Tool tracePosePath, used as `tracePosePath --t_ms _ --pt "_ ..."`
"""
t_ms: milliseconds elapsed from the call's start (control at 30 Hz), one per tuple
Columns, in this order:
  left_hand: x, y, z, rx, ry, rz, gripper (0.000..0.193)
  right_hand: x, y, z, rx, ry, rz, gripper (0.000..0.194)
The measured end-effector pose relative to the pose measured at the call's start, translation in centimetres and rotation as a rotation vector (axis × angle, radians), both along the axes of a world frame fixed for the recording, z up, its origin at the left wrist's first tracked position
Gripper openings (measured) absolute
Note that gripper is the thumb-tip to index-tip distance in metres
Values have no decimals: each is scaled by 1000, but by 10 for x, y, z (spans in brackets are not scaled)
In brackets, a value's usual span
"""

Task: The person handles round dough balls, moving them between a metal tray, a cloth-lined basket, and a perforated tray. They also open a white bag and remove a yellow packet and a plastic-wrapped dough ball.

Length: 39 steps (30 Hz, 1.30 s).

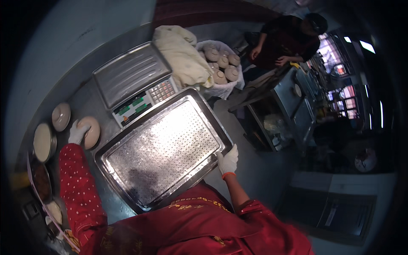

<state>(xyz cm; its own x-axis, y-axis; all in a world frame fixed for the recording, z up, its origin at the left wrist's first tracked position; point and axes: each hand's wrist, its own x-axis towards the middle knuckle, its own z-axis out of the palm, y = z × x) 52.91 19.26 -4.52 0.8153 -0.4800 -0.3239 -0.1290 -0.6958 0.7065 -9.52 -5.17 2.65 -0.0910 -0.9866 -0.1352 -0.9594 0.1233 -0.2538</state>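
My right hand point(228, 160), in a white knit glove with an orange cuff, grips the right edge of a large perforated metal tray point(165, 149). That tray is tilted in front of my body and holds nothing. At the left, my left hand point(78, 132), also gloved, is closed on the rim of an upturned pinkish bowl point(91, 132) on the metal counter. Another bowl point(61, 117) sits just beyond it, near a round container of pale contents point(43, 142). A digital scale point(135, 106) with a ridged metal pan point(134, 73) stands behind the tray.
Pale cloth point(181, 54) lies beside a lined basket point(240, 78) full of upturned bowls. A co-worker point(283, 41) in dark clothes stands at the far right behind a metal work table point(288, 89). Along the left edge are a pan of brown food point(41, 183) and other containers.
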Motion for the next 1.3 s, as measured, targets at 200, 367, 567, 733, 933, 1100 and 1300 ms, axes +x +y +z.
tracePosePath --t_ms 200,367,567,733,933,1100,1300 --pt "-69 15 24 43 12 139 106 138 -3 34 121 -463 585 56" --pt "-80 24 15 -276 146 304 101 300 38 23 505 -639 1086 56" --pt "-88 25 13 -590 559 425 87 421 95 -6 584 -615 920 86" --pt "-85 32 12 -712 634 372 72 448 115 -44 884 -818 751 84" --pt "-90 28 28 -766 486 423 65 441 113 -20 1091 -1238 621 89" --pt "-111 29 82 -736 215 447 66 409 102 42 1100 -1209 720 100" --pt "-203 12 120 -724 236 309 64 308 90 88 1149 -952 626 106"
